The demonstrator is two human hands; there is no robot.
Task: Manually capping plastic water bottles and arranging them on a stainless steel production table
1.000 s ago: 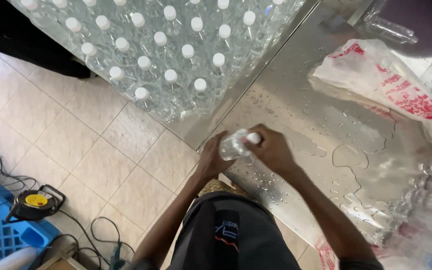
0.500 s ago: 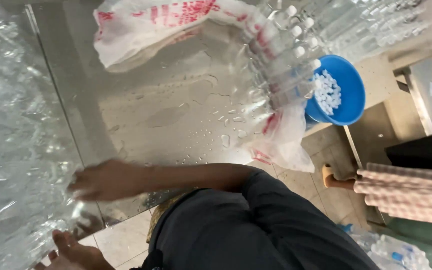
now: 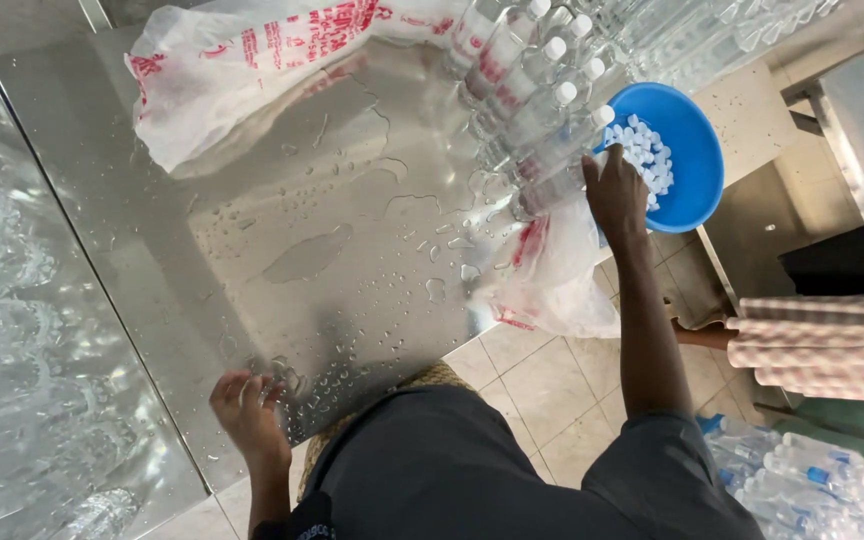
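Wet stainless steel table (image 3: 282,260) is seen spread between the two hands, beaded with droplets and small puddles; its near edge is met by the body, so both arms are worked across it.

To the outer side of the left hand, a large mass of clear plastic bottles (image 3: 22,380) is seen, blurred, apparently stacked close so they can be reached; no detail can be told.

Beyond the hands, at the far part of the table, a white plastic bag with red print (image 3: 242,80) is laid crumpled and slack. A second such bag (image 3: 552,280) is draped over the table edge just below the right hand.

Lying bottles with white caps (image 3: 542,110) are ranged side by side just beyond the right hand, caps pointed toward the bowl.

A blue bowl (image 3: 697,170) is set just outside the right hand, off the table edge, loaded with loose white bottle caps (image 3: 647,155), judged to be kept there for easy picking.

Right hand (image 3: 614,190) is laid on the nearest bottle (image 3: 557,165) of the row, fingers curled over its capped end beside the bowl rim; whether it is truly gripped cannot be told.

Left hand (image 3: 247,405) is rested on the near table edge, fingers spread wide, nothing held, likely as a brace.

A striped sleeve (image 3: 822,345) of another person is seen beside the right arm.
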